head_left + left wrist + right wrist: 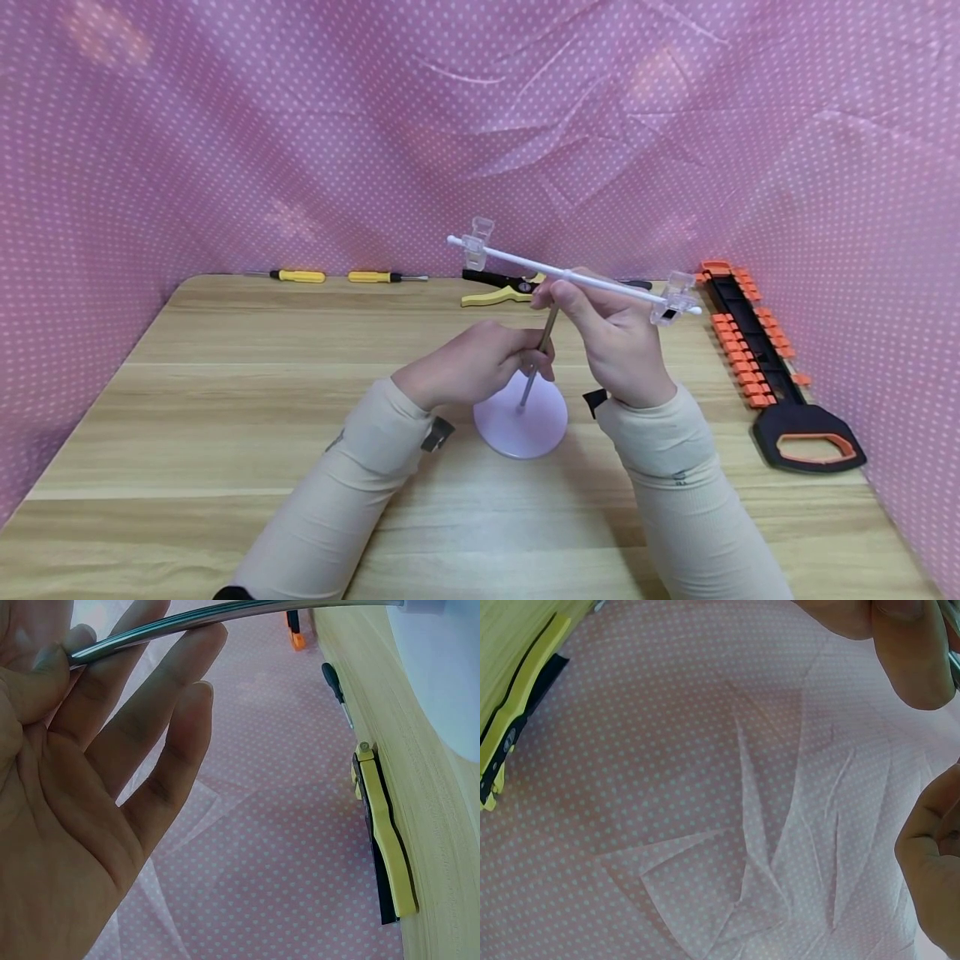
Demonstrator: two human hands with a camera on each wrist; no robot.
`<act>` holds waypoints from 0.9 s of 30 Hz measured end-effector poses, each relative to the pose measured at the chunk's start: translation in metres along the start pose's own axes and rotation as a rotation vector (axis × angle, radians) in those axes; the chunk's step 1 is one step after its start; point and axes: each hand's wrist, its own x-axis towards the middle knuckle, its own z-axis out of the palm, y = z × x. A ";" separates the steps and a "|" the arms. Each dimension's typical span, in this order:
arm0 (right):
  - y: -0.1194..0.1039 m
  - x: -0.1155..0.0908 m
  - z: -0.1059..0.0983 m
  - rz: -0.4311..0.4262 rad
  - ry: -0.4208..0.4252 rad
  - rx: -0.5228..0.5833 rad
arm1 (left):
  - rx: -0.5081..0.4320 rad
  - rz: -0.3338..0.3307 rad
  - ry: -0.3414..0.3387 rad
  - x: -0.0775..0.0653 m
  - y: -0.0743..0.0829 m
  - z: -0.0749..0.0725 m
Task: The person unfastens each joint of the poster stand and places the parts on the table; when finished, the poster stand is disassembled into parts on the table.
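Pinching the metal rod (pixel 551 323) in the left hand (pixel 480 360) and, higher, in the right hand (pixel 622 346) under the white bar (pixel 574 276), above the round base (pixel 517 433), nearer than the pliers (pixel 487 297). Could twist loose or tip right if pressed unevenly.

The rod (pixel 150 633) looks like glossy metal, the crossbar (pixel 517 259) smooth plastic (its clips (pixel 678 293) transparent); creased cloth (pixel 450 125) lines the far edge of the smooth, wood-grained bench (pixel 225 400).

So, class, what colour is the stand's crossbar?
White; the crossbar shows best in the head view.
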 end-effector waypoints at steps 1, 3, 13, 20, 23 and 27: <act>0.000 0.000 0.000 -0.003 0.000 0.002 | -0.002 0.000 0.001 0.000 0.000 0.000; 0.000 0.001 0.000 -0.013 -0.001 0.009 | 0.001 -0.002 0.001 0.000 0.000 0.000; 0.000 0.001 0.001 -0.040 0.004 0.011 | 0.007 -0.002 -0.003 0.000 0.000 0.000; 0.002 0.002 0.001 -0.069 -0.007 0.024 | 0.010 0.008 -0.002 0.000 0.000 0.000; 0.003 0.002 0.001 -0.083 -0.011 0.021 | 0.013 0.015 -0.003 0.000 -0.001 -0.001; 0.003 0.003 0.001 -0.085 -0.010 0.023 | 0.011 0.018 -0.004 0.000 0.000 -0.001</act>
